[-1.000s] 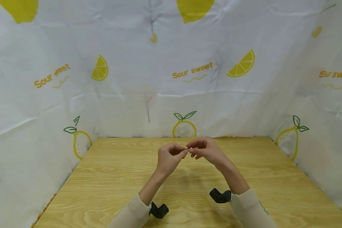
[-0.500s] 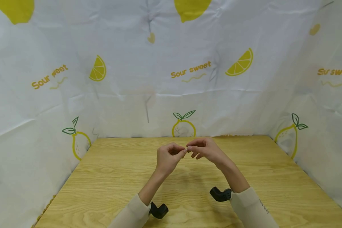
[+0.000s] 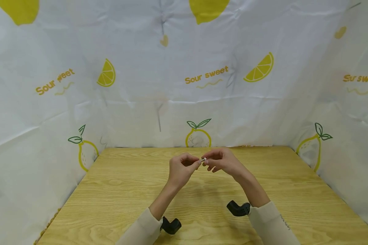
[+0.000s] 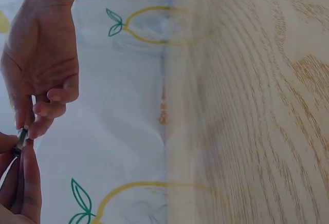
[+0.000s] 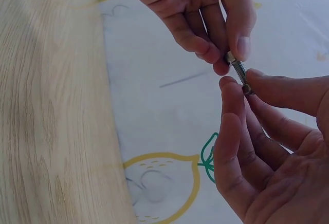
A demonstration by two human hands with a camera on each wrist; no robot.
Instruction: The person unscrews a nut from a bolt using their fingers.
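Note:
A small metal bolt (image 5: 238,71) with a visible thread spans the gap between my two hands, above the table. It has a thicker piece at each end. My left hand (image 3: 179,170) pinches the left end between thumb and forefinger. At the right end, the thumb and fingertips of my right hand (image 3: 225,163) hold the bolt, its bright tip showing between them in the head view. The right hand's other fingers are loosely bent below. In the left wrist view the bolt is small and partly covered by fingertips.
Below the hands lies a wood-grain table (image 3: 125,197). A white cloth (image 3: 135,119) printed with lemons stands round its back and sides. Black curved wrist mounts (image 3: 171,226) stick out from both beige sleeves.
The right thumb and fingertips shift about the bolt's end: half a second ago they covered the bright tip, and now it shows again. The left hand stays almost still.

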